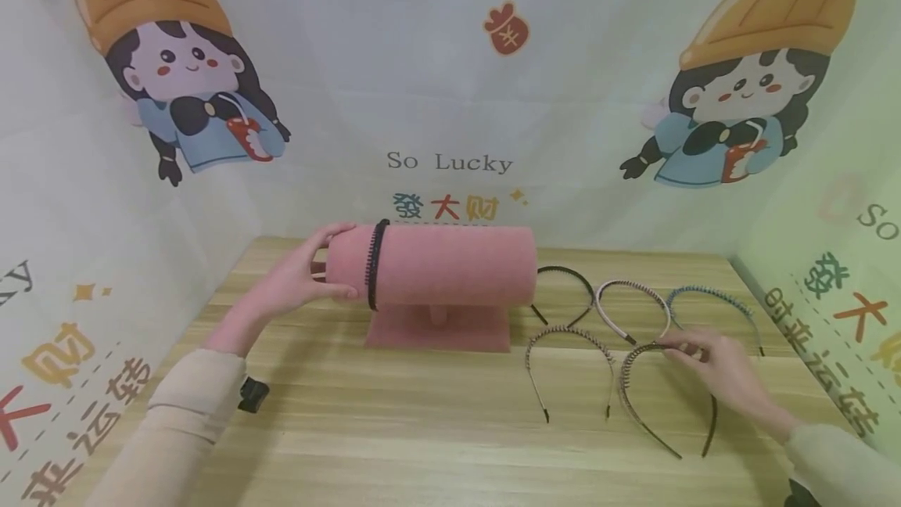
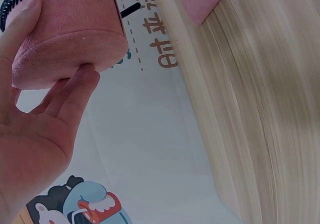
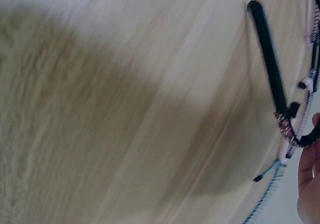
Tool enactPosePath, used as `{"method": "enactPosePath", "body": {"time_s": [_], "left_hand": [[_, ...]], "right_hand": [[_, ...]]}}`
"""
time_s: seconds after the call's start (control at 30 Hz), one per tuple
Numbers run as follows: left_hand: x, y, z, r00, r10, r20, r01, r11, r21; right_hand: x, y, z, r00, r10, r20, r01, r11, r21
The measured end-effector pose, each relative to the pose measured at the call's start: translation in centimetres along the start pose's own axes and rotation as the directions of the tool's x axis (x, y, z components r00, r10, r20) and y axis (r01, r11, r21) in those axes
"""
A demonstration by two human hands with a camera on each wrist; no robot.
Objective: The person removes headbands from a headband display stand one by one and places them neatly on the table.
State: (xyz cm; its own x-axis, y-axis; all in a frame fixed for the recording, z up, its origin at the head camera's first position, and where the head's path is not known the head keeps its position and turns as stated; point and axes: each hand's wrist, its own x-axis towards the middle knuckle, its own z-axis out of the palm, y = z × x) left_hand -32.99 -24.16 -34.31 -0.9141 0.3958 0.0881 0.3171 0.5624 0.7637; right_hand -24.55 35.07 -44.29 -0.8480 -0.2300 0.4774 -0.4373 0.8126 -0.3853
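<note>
A pink plush headband stand (image 1: 457, 260), a padded roll on a flat base, stands at the middle back of the table. A black toothed headband (image 1: 375, 264) sits around its left part. My left hand (image 1: 296, 276) grips the roll's left end, thumb in front and fingers over the back and end face; the left wrist view shows the hand (image 2: 42, 129) on the pink roll (image 2: 75, 33). At the right, my right hand (image 1: 728, 374) pinches the top of a dark beaded headband (image 1: 625, 382). In the right wrist view its black end (image 3: 270, 58) points away from the fingers (image 3: 306, 169).
Around the right hand lie a black headband (image 1: 590, 288), a pale pink one (image 1: 601, 307), a blue one (image 1: 704, 290) and a brownish one (image 1: 531, 374). A printed cloth (image 1: 450, 100) encloses the wooden table (image 1: 394, 429) at back and sides.
</note>
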Motion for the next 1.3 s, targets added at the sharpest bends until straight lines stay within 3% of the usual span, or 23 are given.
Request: {"method": "enactPosePath", "body": {"time_s": [0.33, 0.63, 1.3], "left_hand": [[-0.1, 0.3, 0.1, 1.0, 0.014, -0.002, -0.014, 1.0, -0.004], [-0.1, 0.8, 0.0, 1.0, -0.004, 0.003, 0.004, 1.0, -0.001], [-0.3, 0.6, 0.0, 1.0, -0.012, -0.001, 0.012, 1.0, -0.004]], "right_hand": [[-0.2, 2.0, 0.3, 0.99, 0.022, 0.14, -0.025, 1.0, 0.019], [0.7, 2.9, 0.3, 0.95, 0.071, 0.305, -0.097, 0.993, 0.071], [2.4, 2.8, 1.1, 0.946, 0.104, 0.306, -0.131, 0.989, 0.067]]}}
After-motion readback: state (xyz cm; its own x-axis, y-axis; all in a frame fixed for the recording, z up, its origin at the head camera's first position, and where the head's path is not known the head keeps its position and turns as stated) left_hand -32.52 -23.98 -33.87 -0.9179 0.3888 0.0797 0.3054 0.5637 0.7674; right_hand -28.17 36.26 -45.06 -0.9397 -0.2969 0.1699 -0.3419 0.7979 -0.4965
